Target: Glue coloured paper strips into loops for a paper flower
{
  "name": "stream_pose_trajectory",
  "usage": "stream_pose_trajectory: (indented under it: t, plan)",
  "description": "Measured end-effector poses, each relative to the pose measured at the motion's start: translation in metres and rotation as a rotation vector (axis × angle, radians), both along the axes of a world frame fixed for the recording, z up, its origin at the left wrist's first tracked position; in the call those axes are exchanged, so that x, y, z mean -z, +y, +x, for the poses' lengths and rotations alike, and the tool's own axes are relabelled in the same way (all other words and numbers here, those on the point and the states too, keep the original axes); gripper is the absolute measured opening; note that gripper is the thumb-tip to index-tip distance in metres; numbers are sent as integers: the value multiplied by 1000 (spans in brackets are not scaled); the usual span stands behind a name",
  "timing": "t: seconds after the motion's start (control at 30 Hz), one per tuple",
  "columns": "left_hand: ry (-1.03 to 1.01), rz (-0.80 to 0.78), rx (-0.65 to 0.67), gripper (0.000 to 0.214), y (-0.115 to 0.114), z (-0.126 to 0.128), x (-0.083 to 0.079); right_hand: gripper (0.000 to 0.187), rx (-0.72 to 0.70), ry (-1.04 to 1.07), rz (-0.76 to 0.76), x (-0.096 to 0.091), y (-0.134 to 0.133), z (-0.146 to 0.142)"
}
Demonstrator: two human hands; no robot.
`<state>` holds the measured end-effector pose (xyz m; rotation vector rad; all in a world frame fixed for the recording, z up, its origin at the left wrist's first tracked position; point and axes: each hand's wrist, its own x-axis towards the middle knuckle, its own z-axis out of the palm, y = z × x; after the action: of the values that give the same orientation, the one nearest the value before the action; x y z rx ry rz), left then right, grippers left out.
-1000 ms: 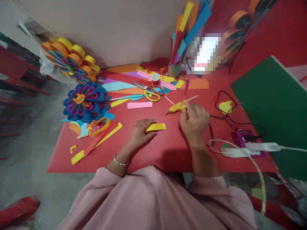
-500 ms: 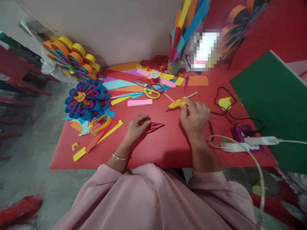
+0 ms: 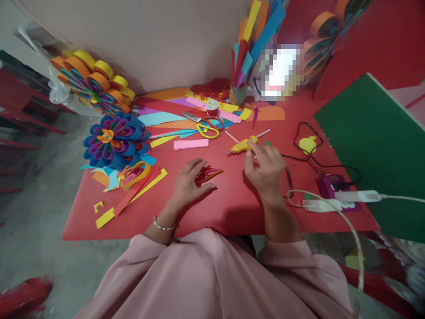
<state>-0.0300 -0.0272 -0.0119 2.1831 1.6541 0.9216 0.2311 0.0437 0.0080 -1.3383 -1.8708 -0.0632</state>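
My left hand (image 3: 188,186) is open around a small red and pink folded paper loop (image 3: 210,173) with a yellowish edge. Its thumb and fingers are spread apart, and the loop's pointed end faces right on the red table (image 3: 229,199). To the right, my right hand (image 3: 266,170) curls its fingers at the handle of a yellow hot glue gun (image 3: 243,145). The gun's nozzle points left, low over the table, and a glue stick sticks out of its back. My fingers hide most of the handle.
Yellow-and-red scissors (image 3: 208,128), a thread spool (image 3: 212,107) and paper strips (image 3: 191,144) lie behind. Paper flowers (image 3: 116,139) stand left. A black cord (image 3: 295,133), a power strip (image 3: 322,204) and a green board (image 3: 372,155) are on the right.
My left hand's fingers have spread apart from the paper loop, which stays on the table. My right hand has drawn slightly toward me at the glue gun, which has not moved.
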Motion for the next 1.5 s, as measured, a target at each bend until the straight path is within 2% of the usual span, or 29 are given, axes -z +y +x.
stream_pose_trajectory:
  t: [0.1,0.2,0.4,0.5,0.63,0.77,0.93,1.1,1.23,1.37,1.5]
  plan:
    - [-76,10,-61,90,-5,0,6,26,-255,71,-95,2,-7,-9]
    - [-201,-7,-85,94,-13,-1,11,24,-400,80,-251,5,-13,-19]
    - [-336,-42,-122,91,-22,1,20,32,-409,-81,-453,14,-14,-26]
    - [-311,-57,-113,89,-21,3,22,36,-419,-90,-499,17,-11,-26]
    - [-207,-53,-145,76,-17,5,20,30,-435,-88,-540,18,-10,-27]
    - [-86,-15,-139,60,-13,7,18,27,-446,-133,-549,18,-10,-27]
    - [-21,13,-122,49,-12,15,13,28,-465,-157,-500,22,-9,-24]
    - [54,-18,-119,29,-16,17,3,29,-532,-76,-473,28,-8,-25]
    - [78,36,-216,31,-33,-10,-6,34,-486,-35,-425,28,-9,-26]
    - [119,68,-463,33,-63,-61,-6,33,-476,-27,-376,26,-11,-28]
    - [118,94,-601,34,-91,-115,-12,32,-472,-48,-363,27,-13,-29]
